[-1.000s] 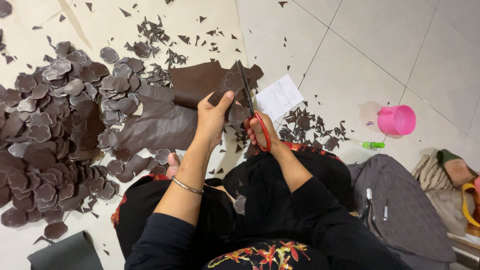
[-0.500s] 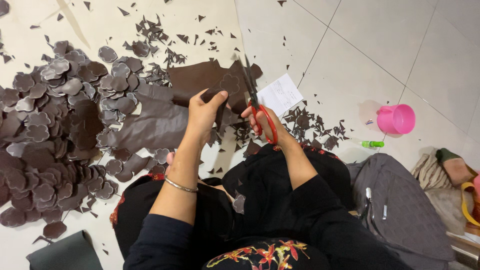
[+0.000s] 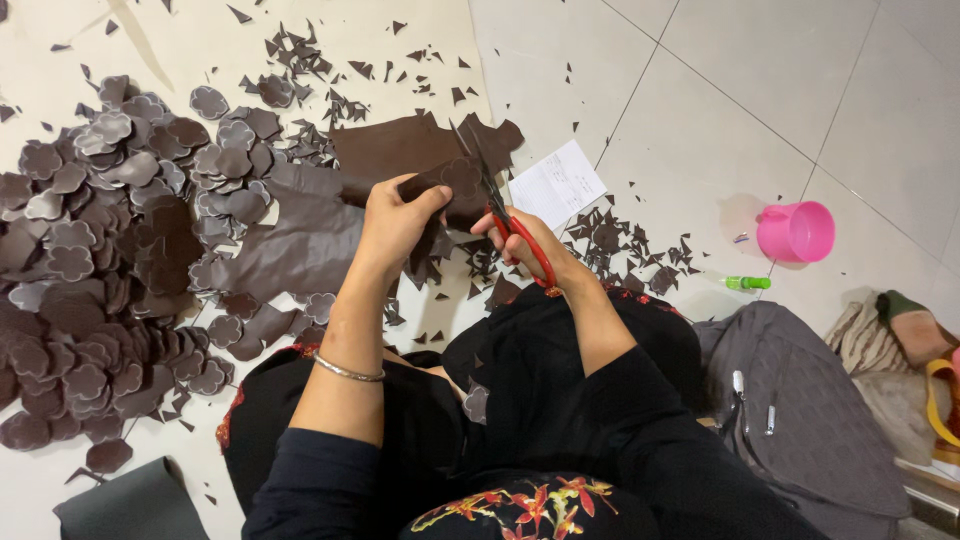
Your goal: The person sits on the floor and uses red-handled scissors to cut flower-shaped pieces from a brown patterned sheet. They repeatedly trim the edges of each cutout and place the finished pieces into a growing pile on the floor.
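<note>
Brown, leather-like material is folded into a thick strip (image 3: pixel 440 185) and pinched in my left hand (image 3: pixel 395 222), fingers clenched over its near edge, I judge to keep the layers stacked and taut just in front of the blades. My right hand (image 3: pixel 525 245) is closed through the red loops of one pair of scissors (image 3: pixel 500 205), whose dark blades point away from me and bite into the strip's right end. One thin metal bangle (image 3: pixel 348 371) sits on my left forearm. Beyond the strip lies one larger uncut brown sheet (image 3: pixel 400 145) flat on the floor (image 3: pixel 720 110), close enough to feed from. To my left spreads a heap of scalloped brown cut-outs (image 3: pixel 90 280), too many and too overlapped for me to count, with small offcuts (image 3: pixel 620 245) scattered around. One white paper slip (image 3: pixel 557 183) lies just right of the scissors. Farther right stand one pink cup (image 3: pixel 795 232) and one small green tube (image 3: pixel 748 283), and one grey quilted bag (image 3: pixel 800 410) rests by my knee.
</note>
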Demonstrator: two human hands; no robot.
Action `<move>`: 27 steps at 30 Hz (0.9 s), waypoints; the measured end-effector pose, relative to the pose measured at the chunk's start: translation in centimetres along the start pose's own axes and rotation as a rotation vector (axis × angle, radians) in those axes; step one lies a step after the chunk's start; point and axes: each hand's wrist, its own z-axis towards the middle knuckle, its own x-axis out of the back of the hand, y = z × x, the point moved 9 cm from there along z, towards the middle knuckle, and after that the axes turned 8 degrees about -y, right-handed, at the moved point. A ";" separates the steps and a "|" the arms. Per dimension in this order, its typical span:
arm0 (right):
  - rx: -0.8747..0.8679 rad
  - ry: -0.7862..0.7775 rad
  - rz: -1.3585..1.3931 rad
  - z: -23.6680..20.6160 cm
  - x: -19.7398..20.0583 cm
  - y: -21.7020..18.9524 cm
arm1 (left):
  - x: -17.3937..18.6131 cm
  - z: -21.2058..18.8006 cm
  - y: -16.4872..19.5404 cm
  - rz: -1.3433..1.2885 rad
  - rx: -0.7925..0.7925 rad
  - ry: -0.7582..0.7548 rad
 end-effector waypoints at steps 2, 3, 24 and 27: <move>0.034 -0.016 -0.011 0.0 -0.1 -0.4 | 0.2 0.1 0.0 0.034 0.006 0.003; 0.036 -0.020 -0.008 -0.1 -0.1 -0.5 | 0.3 0.1 0.0 0.050 0.011 0.004; -0.042 -0.070 -0.028 -0.9 0.1 -0.7 | 1.1 -0.5 1.6 0.134 0.003 -0.031; -0.060 -0.062 -0.041 -1.1 0.4 -0.7 | 1.2 -0.4 1.6 0.137 0.006 -0.042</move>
